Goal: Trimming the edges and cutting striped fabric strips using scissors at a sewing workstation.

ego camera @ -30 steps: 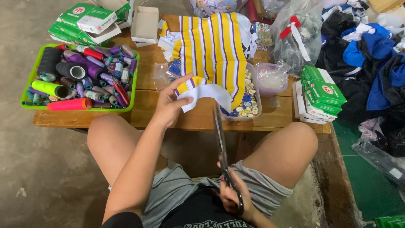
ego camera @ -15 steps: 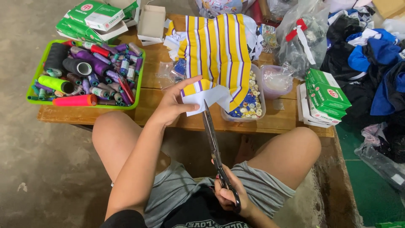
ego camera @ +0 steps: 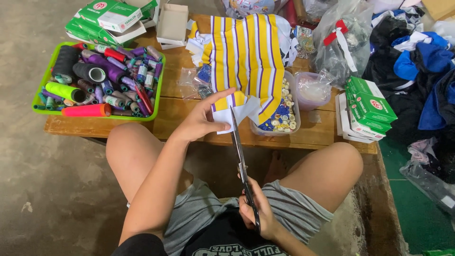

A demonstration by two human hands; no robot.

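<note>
The left hand (ego camera: 201, 121) pinches a small scrap of yellow, purple and white striped fabric (ego camera: 235, 110) between thumb and fingers, holding it up just in front of the low wooden bench (ego camera: 142, 121). The right hand (ego camera: 258, 213), down near the lap, is closed around the handles of a long pair of dark-handled metal scissors (ego camera: 241, 161); the blades run up from that hand and their tips meet the scrap beside the left thumb (whether the blades are parted or closed is hard to tell from this angle).

Behind the scrap, a larger piece of the same yellow-and-purple striped cloth (ego camera: 246, 52) lies spread over the bench, its lower edge draped over a clear plastic tub of mixed buttons (ego camera: 283, 116). Just right of that tub sits a lidded round clear container (ego camera: 310, 92), with a stack of green and white cardboard boxes (ego camera: 367, 106) further right. On the left end of the bench rests a bright green plastic tray (ego camera: 40, 105) crowded with thread spools in purple, black, pink and lime; more green boxes (ego camera: 106, 19) lie behind it. A heap of blue and black garments (ego camera: 422, 71) fills the far right
</note>
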